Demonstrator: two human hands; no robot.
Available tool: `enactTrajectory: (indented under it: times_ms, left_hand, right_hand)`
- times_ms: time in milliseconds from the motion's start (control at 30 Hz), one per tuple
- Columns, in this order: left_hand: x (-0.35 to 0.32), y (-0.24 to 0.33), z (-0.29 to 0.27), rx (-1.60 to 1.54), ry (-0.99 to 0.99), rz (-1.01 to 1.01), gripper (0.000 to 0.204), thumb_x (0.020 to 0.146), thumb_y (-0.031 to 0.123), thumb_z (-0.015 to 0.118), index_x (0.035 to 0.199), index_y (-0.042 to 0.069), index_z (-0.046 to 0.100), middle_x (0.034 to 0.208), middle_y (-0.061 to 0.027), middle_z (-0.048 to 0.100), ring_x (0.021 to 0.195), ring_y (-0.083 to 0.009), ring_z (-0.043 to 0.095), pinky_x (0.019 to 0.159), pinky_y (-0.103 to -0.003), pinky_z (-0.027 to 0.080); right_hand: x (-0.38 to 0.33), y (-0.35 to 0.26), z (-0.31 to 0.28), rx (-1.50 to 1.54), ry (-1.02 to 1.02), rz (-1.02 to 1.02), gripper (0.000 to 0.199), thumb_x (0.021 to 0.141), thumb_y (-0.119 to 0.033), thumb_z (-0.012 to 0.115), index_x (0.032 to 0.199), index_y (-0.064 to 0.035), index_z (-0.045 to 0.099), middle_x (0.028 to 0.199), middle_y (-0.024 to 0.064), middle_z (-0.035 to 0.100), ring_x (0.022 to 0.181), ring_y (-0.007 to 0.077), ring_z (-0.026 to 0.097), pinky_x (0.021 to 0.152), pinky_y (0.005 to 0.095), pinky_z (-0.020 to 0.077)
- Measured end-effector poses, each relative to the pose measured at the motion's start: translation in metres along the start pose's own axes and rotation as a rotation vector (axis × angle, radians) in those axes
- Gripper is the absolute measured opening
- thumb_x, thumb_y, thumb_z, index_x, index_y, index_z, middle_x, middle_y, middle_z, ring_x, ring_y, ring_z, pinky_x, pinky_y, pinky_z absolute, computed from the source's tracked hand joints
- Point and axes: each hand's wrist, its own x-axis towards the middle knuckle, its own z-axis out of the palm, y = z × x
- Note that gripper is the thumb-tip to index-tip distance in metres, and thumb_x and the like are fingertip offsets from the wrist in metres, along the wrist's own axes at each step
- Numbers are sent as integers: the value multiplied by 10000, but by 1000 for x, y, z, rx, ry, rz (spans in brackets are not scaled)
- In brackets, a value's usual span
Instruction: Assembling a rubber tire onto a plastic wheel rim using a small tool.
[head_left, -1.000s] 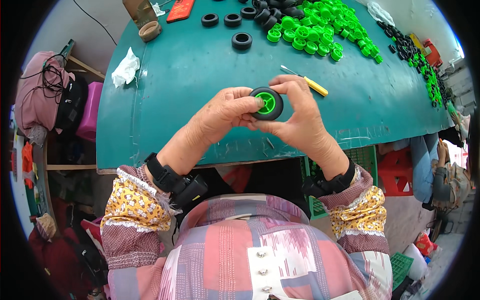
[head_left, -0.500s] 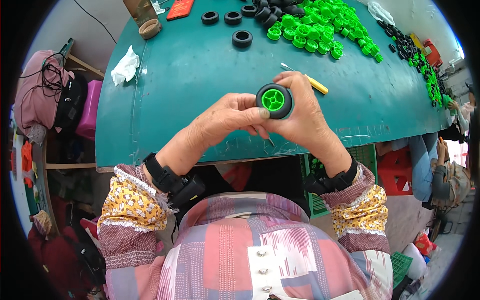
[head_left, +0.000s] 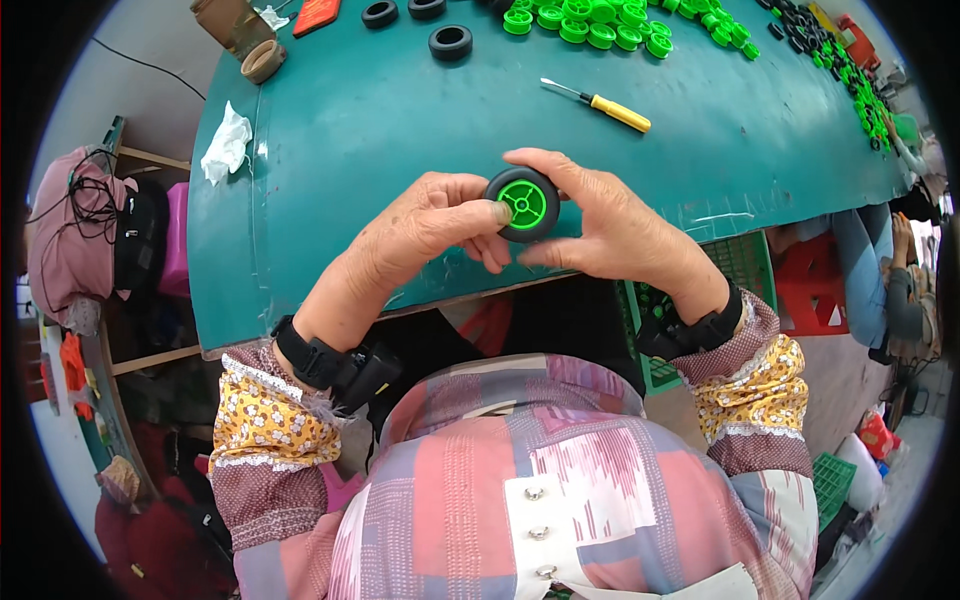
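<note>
Black tyre (head_left: 539, 228): round spoked green hub (head_left: 524, 204), over worktop (head_left: 400, 110), toward near edge
Left hand (head_left: 432, 222): pinching tyre
Right hand (head_left: 620, 225): thumb, fingers parted beside tyre

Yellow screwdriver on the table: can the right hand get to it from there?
Probably yes. The yellow screwdriver lies just beyond the right hand, with only bare table between them. The left hand has its thumb on the wheel, so the right could likely let go.
</note>
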Motion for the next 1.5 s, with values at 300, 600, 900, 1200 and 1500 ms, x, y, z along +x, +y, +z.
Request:
enactTrajectory:
  times_ms: [300,600,900,1200,1500]
  left_hand:
    - [9,-9,-1,309,191,13,299,834,248,606,980,-12,580,686,-31,578,602,-84,532,577,-216,438]
    - [22,-4,-6,870,143,66,285,763,261,659,817,-13,599,613,-119,569,570,-211,560,532,-330,435]
    - [43,12,-4,1232,-100,119,255,804,272,600,782,23,551,681,-184,586,661,-377,575,573,-439,445]
    - [44,8,-9,1107,-103,148,279,804,293,605,799,18,561,664,-175,585,624,-360,572,551,-416,443]
    - [52,11,-1,645,82,15,308,814,242,647,966,-10,557,782,-57,604,688,-125,558,631,-286,466]
  right_hand:
    - [-9,43,7,-568,81,-17,655,626,-312,762,1172,-70,493,1202,160,466,1158,353,407,980,434,320]
    - [-13,52,2,-535,109,-55,587,670,-357,726,1139,-62,531,1197,179,470,1171,350,394,982,441,306]
    - [-3,56,-5,-473,54,-93,524,612,-277,757,1053,-61,574,1166,151,498,1149,341,419,969,440,317]
    - [-2,60,-7,-441,42,-115,508,609,-254,758,1026,-41,560,1150,139,504,1146,318,424,968,444,317]
    - [-7,53,-6,-310,306,-84,548,568,-226,790,988,-19,505,990,134,544,963,325,514,869,418,381]
